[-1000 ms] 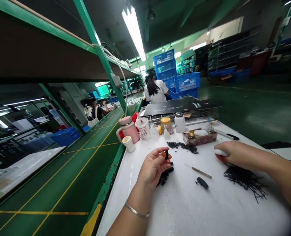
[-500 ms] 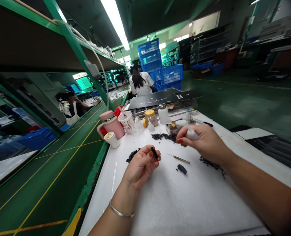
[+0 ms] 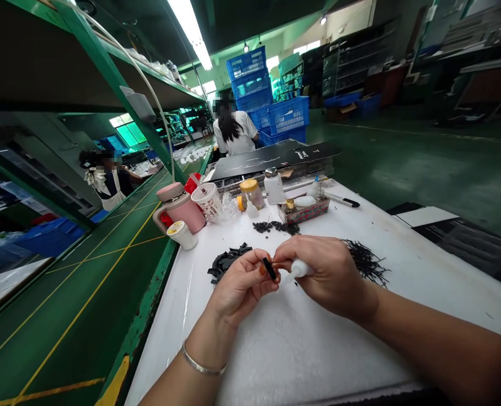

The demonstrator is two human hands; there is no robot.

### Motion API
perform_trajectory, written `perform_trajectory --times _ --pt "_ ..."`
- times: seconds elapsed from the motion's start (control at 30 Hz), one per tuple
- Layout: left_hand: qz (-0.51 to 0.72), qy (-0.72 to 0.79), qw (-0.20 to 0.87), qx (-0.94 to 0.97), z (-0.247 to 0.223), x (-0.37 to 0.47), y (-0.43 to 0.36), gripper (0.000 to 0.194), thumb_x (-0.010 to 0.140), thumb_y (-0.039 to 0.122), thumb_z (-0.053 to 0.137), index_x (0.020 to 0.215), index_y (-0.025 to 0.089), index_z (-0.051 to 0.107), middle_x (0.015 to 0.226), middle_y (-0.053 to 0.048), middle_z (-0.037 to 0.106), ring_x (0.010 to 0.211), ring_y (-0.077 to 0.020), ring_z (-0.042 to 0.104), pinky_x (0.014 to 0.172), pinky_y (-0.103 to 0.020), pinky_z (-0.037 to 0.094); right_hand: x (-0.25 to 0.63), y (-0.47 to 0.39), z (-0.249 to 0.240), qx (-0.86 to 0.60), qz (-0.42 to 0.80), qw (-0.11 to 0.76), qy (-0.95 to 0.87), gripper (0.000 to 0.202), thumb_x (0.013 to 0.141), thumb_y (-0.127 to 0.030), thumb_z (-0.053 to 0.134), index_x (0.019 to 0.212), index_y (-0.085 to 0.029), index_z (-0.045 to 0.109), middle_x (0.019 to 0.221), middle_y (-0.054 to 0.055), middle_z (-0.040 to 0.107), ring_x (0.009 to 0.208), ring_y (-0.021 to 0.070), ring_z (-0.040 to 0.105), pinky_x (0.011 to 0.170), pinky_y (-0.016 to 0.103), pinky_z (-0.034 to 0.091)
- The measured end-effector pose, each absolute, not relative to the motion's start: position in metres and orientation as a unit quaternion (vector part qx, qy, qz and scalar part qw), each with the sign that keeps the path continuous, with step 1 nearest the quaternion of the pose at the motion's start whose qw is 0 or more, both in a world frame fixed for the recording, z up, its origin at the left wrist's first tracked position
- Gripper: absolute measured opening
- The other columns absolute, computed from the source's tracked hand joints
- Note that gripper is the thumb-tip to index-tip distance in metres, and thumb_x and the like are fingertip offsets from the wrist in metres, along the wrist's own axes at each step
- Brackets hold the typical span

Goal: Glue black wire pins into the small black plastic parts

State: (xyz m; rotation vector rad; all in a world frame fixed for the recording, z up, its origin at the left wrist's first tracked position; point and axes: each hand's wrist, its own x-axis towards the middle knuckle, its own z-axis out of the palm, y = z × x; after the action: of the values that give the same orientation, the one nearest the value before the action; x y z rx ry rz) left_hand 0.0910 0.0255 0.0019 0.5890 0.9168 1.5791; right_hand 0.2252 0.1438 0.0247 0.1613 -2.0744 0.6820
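Note:
Pinched between the fingertips of my left hand (image 3: 244,279) is a small black piece (image 3: 269,269), held above the white tabletop. My right hand (image 3: 330,273) is closed around a small white squeeze bottle (image 3: 302,268), its pale tip pointing down and left. The right fingertips are right beside the black piece; whether they touch it I cannot tell. A pile of black pieces (image 3: 223,265) lies behind my left hand. Thin black sticks (image 3: 367,262) are heaped beyond my right wrist, and tiny black parts (image 3: 276,226) are scattered farther back.
Along the back stand a pink mug (image 3: 183,208), a patterned cup (image 3: 208,200), a white tub (image 3: 181,234), a yellow-lidded jar (image 3: 251,193), a white bottle (image 3: 273,187) and a small box (image 3: 307,212). A knife (image 3: 341,199) lies behind. Left runs a green belt (image 3: 89,282). Two people sit farther off.
My right hand has come left and down with the squeeze bottle, up to the black piece in my left hand. The thin tool on the table is now hidden behind it.

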Motion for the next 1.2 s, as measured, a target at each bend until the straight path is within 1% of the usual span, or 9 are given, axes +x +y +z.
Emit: perform_trajectory --times 0.13,0.37,0.5,0.67,0.77,0.93,1.03,1.1,1.2 --pt "0.676 0.397 0.568 0.251 0.003 0.091 0.026 0.016 0.074 0.015 0.071 0.085 0.012 0.06 0.075 -0.002 0.062 0.064 -0.0083 0.06 0.059 -0.017 0.052 0.223 0.143 0.022 0.088 0.19 0.461 -0.862 0.014 0.078 -0.002 0.051 0.081 -0.014 0.058 0.076 0.006 0.066 0.075 0.0164 0.062 0.071 0.027 0.047" --pt "0.671 0.454 0.521 0.268 0.006 0.093 0.025 0.011 0.074 0.014 0.071 0.082 0.012 0.063 0.074 -0.001 0.063 0.064 -0.0052 0.059 0.056 -0.011 0.048 0.225 0.142 0.024 0.113 0.08 0.469 -0.872 0.023 0.077 0.003 0.043 0.076 -0.01 0.063 0.074 0.009 0.066 0.075 0.0185 0.063 0.065 0.028 0.047" --pt "0.664 0.474 0.502 0.286 0.008 0.092 0.024 0.013 0.073 0.017 0.072 0.081 0.011 0.064 0.072 -0.002 0.063 0.063 -0.0067 0.059 0.057 -0.014 0.05 0.224 0.144 0.025 0.093 0.185 0.448 -0.87 0.017 0.079 -0.001 0.05 0.074 -0.012 0.063 0.075 0.006 0.064 0.072 0.0151 0.06 0.065 0.025 0.046" --pt "0.643 0.487 0.501 0.314 0.005 0.09 0.025 0.017 0.072 0.019 0.073 0.083 0.01 0.064 0.078 -0.005 0.064 0.07 -0.0111 0.061 0.063 -0.021 0.052 0.22 0.15 0.028 0.034 0.377 0.359 -0.854 0.009 0.076 -0.009 0.065 0.071 -0.016 0.063 0.08 0.001 0.059 0.072 0.0103 0.056 0.063 0.021 0.042" --pt "0.635 0.499 0.494 0.323 0.004 0.088 0.024 0.018 0.072 0.02 0.073 0.084 0.01 0.064 0.082 -0.006 0.065 0.074 -0.0127 0.062 0.066 -0.022 0.052 0.22 0.153 0.028 0.009 0.429 0.316 -0.846 0.009 0.074 -0.011 0.068 0.071 -0.016 0.061 0.08 0.0 0.059 0.073 0.011 0.056 0.066 0.022 0.043" --pt "0.621 0.526 0.473 0.337 0.009 0.087 0.023 0.02 0.071 0.024 0.074 0.083 0.012 0.063 0.082 -0.007 0.065 0.075 -0.0147 0.063 0.06 -0.02 0.05 0.22 0.161 0.031 -0.038 0.483 0.259 -0.836 0.01 0.074 -0.018 0.069 0.069 -0.016 0.06 0.075 0.0 0.059 0.07 0.0126 0.057 0.063 0.023 0.044" --pt "0.621 0.56 0.434 0.336 0.011 0.086 0.023 0.019 0.068 0.022 0.076 0.082 0.012 0.066 0.077 -0.003 0.063 0.066 -0.0088 0.058 0.058 -0.017 0.048 0.223 0.172 0.034 -0.109 0.545 0.23 -0.799 0.017 0.079 -0.033 0.064 0.08 -0.017 0.057 0.065 0.0 0.059 0.057 0.0132 0.057 0.047 0.021 0.043" --pt "0.624 0.574 0.415 0.33 0.011 0.086 0.024 0.019 0.067 0.021 0.076 0.082 0.012 0.067 0.076 -0.002 0.063 0.062 -0.0064 0.056 0.058 -0.016 0.047 0.225 0.179 0.035 -0.135 0.566 0.227 -0.781 0.028 0.086 -0.045 0.054 0.092 -0.018 0.054 0.069 0.002 0.061 0.053 0.0137 0.057 0.039 0.02 0.039" --pt "0.624 0.573 0.415 0.33 0.011 0.085 0.023 0.018 0.069 0.022 0.074 0.081 0.013 0.065 0.084 -0.005 0.067 0.072 -0.0105 0.062 0.065 -0.019 0.049 0.227 0.186 0.037 -0.133 0.532 0.237 -0.802 0.039 0.091 -0.052 0.039 0.099 -0.017 0.055 0.079 0.005 0.062 0.053 0.012 0.057 0.042 0.021 0.041"
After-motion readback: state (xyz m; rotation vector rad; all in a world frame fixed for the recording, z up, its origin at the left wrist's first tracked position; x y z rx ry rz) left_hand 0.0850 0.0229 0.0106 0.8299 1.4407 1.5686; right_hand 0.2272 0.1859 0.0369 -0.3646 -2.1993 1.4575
